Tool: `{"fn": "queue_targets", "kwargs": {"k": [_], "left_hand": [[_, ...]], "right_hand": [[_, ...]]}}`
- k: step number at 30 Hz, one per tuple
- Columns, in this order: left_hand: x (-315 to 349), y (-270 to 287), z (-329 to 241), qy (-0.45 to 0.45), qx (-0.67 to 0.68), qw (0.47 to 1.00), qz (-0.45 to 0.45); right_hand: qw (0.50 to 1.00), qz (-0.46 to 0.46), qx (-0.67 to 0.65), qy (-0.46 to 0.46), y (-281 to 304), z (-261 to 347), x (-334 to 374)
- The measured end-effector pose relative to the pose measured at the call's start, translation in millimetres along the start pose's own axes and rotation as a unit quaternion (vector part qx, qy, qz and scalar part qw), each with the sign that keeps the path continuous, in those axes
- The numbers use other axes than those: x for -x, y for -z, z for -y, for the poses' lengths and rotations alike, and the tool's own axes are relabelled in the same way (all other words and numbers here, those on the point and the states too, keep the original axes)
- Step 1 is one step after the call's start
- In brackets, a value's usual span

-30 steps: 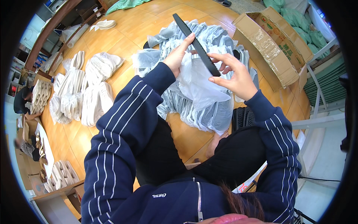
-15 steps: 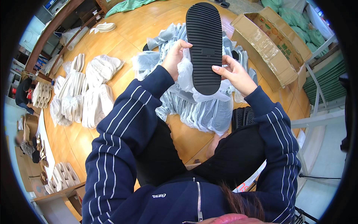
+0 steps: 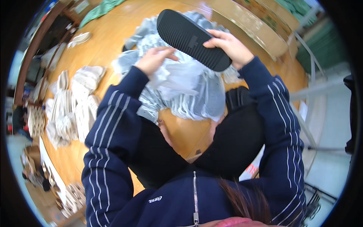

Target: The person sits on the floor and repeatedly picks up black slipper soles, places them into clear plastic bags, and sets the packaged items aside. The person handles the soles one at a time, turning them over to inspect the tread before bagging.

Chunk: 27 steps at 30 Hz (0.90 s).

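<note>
The orange tiled floor (image 3: pixel 113 28) bears a broad pile of pale blue-grey plastic-wrapped pieces (image 3: pixel 206 104), with an open cardboard box (image 3: pixel 247 28) beyond it on the right and cream bundles (image 3: pixel 85 109) well off to the left. Above the pile tilts a black ribbed sole (image 3: pixel 185 36), grooved face up. A whitish plastic bag (image 3: pixel 179 79) lies below it. The right hand (image 3: pixel 233 48) grips the sole's right edge, thumb across the ribs; the left hand (image 3: pixel 153 61) is just beside the bag, its fingers (image 3: pixel 165 50) stretched toward the sole, and I cannot tell whether they hold any plastic.
</note>
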<state>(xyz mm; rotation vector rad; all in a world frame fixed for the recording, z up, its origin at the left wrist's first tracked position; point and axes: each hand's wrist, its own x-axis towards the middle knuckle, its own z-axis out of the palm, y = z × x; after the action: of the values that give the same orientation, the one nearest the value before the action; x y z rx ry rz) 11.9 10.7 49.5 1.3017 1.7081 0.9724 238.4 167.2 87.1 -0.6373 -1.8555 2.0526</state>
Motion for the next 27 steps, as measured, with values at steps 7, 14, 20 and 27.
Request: {"fn": "queue_targets", "kwargs": {"k": [7,14,20,27], "left_hand": [[-5,25,18,0.02,0.209,0.975,-0.077],[-10,43,44,0.099,0.324,0.93,-0.141],[-1,53,48,0.085,0.346,0.909,-0.217],[-7,57,54,0.041,0.285,0.936,-0.201]], "right_hand": [[0.959,-0.241,0.1,0.112,99,-120,80],[0.694,-0.514,0.504,-0.011,72,-294,221],[0.712,-0.426,0.556,-0.055,61,-332,226],[0.905,-0.181,0.379,-0.071,51,-316,128]]}}
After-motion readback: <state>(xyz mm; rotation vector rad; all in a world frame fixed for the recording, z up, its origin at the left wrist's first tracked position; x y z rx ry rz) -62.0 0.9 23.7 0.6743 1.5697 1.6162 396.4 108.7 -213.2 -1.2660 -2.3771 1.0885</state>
